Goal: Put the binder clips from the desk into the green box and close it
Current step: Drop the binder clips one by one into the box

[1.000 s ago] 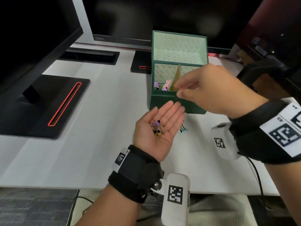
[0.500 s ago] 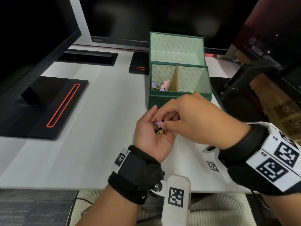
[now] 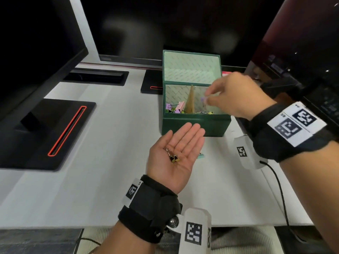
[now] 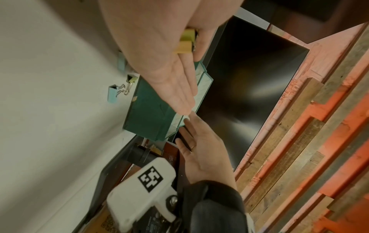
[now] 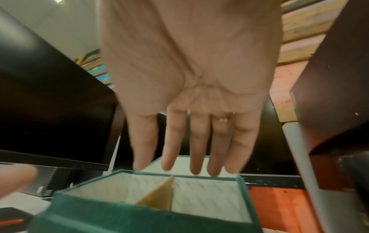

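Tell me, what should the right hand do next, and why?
Probably reach back to the left hand for the yellow binder clips lying on its flat palm. The right hand is over the open green box with its fingers spread straight, and a purple clip appears to be dropping in, so that one looks delivered.

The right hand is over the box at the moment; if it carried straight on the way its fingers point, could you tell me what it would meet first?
Probably the upright lid of the green box: the right hand points its fingers across the open compartments toward it. Depth is unclear.
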Demonstrator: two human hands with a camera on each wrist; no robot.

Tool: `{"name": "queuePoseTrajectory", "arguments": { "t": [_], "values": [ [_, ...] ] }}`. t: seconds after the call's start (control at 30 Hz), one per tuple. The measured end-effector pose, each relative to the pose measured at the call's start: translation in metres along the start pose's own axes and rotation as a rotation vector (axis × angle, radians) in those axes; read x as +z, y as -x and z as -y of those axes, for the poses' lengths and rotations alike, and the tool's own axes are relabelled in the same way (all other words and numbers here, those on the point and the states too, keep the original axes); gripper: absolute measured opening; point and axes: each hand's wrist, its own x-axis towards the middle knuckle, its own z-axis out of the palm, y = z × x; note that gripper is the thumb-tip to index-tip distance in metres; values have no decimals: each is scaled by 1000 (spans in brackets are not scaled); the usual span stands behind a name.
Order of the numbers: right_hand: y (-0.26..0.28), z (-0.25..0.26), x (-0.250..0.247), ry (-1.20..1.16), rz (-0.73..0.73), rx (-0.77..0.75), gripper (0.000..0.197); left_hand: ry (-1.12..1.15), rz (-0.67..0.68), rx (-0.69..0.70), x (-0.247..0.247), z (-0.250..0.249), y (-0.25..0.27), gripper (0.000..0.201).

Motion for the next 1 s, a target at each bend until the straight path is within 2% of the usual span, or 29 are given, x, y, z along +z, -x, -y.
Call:
{"name": "queuePoseTrajectory", "arguments": {
  "t": [0.07, 0.17, 0.23, 0.33, 0.47, 0.57, 0.7, 0.77, 0.87, 1.0],
  "values": [
    [7, 5, 3, 63, 104, -28, 11, -4, 0, 6, 0, -3, 0, 45],
    [29, 18, 6, -28, 114, -146, 6, -9, -8, 28, -2, -4, -2, 45],
    [45, 26, 9, -123, 214, -199, 6, -10, -33, 53, -2, -3, -4, 45],
    [63, 34, 15, -176, 457, -240, 16, -27, -35, 51, -1, -1, -6, 49],
    [72, 38, 28, -59, 484, -284, 35, -53, -31, 24, 1, 1, -6, 56],
    [74, 38, 32, -68, 442, -304, 32, -51, -2, 26, 4, 1, -6, 50],
    [74, 30, 26, -231, 382, -293, 17, 0, 1, 43, 5, -1, -7, 47],
    [77, 25, 25, -305, 333, -311, 21, 7, -2, 44, 4, -1, -7, 47],
    [77, 15, 23, -406, 170, -293, 25, 7, -21, 46, 3, -1, -6, 43],
    [53, -4, 18, -416, -168, -176, 13, 10, 1, 26, 2, 2, -3, 43]
  ]
}}
